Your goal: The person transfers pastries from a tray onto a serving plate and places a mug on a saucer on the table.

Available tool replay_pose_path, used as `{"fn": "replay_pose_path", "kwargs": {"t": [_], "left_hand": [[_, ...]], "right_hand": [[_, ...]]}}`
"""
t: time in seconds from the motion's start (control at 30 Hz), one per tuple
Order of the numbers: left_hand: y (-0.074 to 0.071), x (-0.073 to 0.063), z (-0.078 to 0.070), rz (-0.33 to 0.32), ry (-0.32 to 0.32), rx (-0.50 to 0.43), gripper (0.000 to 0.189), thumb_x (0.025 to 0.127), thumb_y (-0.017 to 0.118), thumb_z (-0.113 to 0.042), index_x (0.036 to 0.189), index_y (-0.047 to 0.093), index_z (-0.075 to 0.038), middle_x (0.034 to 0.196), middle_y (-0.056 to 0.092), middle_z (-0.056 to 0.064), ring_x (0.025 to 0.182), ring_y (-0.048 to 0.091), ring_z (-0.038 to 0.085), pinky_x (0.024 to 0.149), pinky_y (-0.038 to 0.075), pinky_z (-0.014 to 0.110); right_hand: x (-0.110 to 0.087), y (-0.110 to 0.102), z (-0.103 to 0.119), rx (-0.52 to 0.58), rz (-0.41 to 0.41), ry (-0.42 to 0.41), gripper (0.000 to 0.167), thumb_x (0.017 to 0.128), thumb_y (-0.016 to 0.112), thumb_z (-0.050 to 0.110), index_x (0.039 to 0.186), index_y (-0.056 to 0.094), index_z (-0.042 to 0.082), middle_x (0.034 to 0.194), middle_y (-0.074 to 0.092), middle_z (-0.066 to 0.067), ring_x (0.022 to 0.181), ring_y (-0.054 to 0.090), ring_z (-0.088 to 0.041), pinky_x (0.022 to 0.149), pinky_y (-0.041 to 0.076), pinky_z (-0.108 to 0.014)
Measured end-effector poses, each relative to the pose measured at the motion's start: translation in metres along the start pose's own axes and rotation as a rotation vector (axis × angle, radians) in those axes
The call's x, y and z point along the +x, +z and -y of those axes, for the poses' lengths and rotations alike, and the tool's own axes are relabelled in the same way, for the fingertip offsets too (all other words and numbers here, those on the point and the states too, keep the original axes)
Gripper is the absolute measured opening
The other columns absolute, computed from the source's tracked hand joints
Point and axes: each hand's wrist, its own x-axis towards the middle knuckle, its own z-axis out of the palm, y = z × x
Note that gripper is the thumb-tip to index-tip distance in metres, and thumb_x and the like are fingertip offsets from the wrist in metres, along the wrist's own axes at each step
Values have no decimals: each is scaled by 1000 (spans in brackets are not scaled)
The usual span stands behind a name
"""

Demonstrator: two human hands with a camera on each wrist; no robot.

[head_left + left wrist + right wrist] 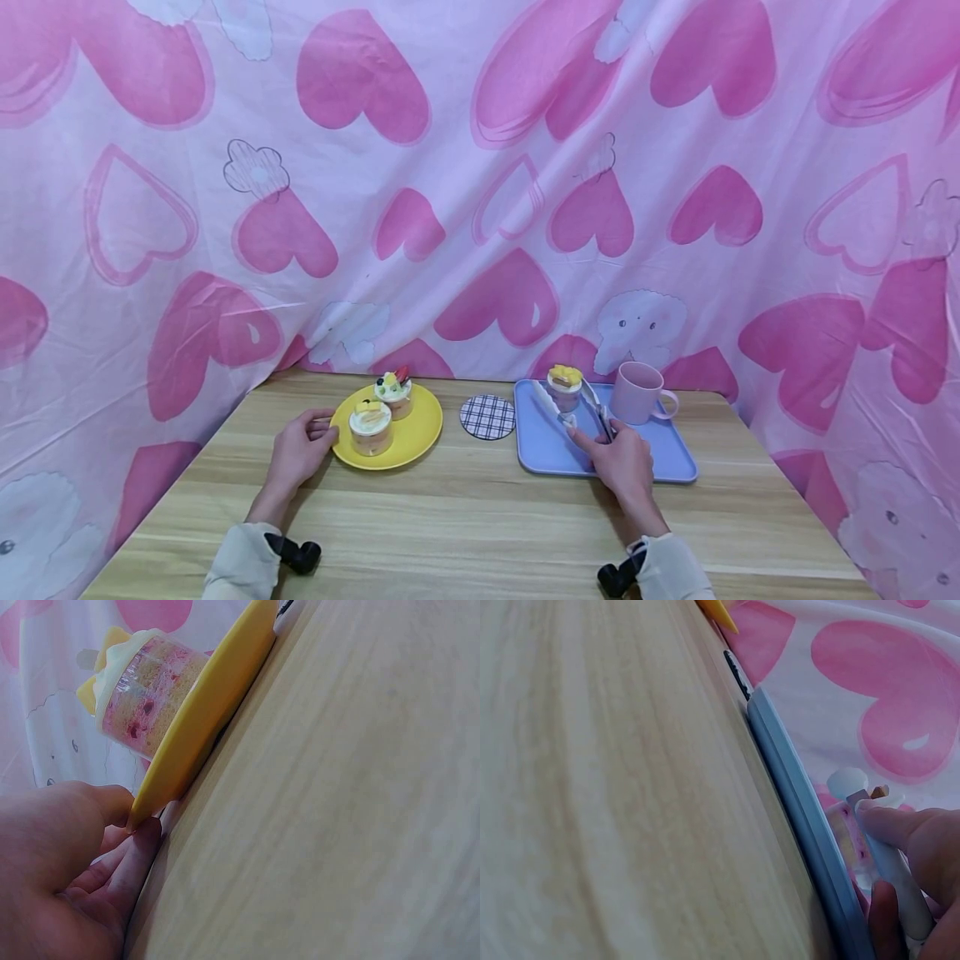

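Note:
At the left, my left hand [300, 447] pinches the rim of a yellow plate [420, 442], thumb on top and fingers underneath in the left wrist view. Two cake cups stand on it: a front cake cup [371, 432] with yellow topping and a rear cake cup [397, 398] with a strawberry. My right hand [621, 458] grips a pair of tongs [553, 406] over the blue tray [547, 461]. The tongs' arms are spread either side of a third cake cup [565, 392] with yellow topping, which stands on the tray.
A pink mug [637, 393] stands at the tray's right, its handle pointing right. Between plate and tray lies a round checked coaster [487, 417]. The wooden table [450, 533] ends at a pink heart-patterned cloth [495, 167] behind and at the sides.

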Motion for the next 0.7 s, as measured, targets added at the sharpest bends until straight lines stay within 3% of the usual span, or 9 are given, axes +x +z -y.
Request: {"fn": "replay_pose_path", "kwargs": {"t": [0.27, 0.43, 0.57, 0.7], "left_hand": [[-1, 1, -2, -2, -1, 4, 44, 104, 67, -18, 144, 63, 1, 128, 73, 25, 117, 73, 36, 90, 65, 34], [-1, 0, -1, -5, 5, 3, 44, 104, 67, -18, 143, 63, 2, 127, 74, 26, 116, 73, 37, 87, 63, 28], [-1, 0, -1, -3, 1, 4, 44, 104, 67, -17, 143, 63, 1, 128, 74, 25, 117, 73, 36, 85, 62, 24], [-2, -2, -2, -3, 5, 1, 43, 104, 68, -16, 143, 63, 2, 127, 73, 26, 116, 73, 37, 87, 64, 29]], "right_hand": [[1, -1, -2, -3, 17, 1, 56, 87, 86, 58, 100, 70, 6, 70, 65, -6, 65, 59, -22, 53, 41, -29], [2, 0, -3, -9, 29, 0, 54, 89, 85, 58, 99, 73, 5, 66, 61, -6, 63, 60, -22, 52, 40, -29], [4, 0, -3, -14, 35, -6, 54, 91, 83, 57, 107, 75, 5, 66, 59, -6, 63, 60, -22, 52, 40, -28], [4, 1, -3, -19, 42, -20, 57, 91, 82, 57, 112, 76, 5, 66, 59, -6, 63, 59, -22, 52, 39, -28]]}}
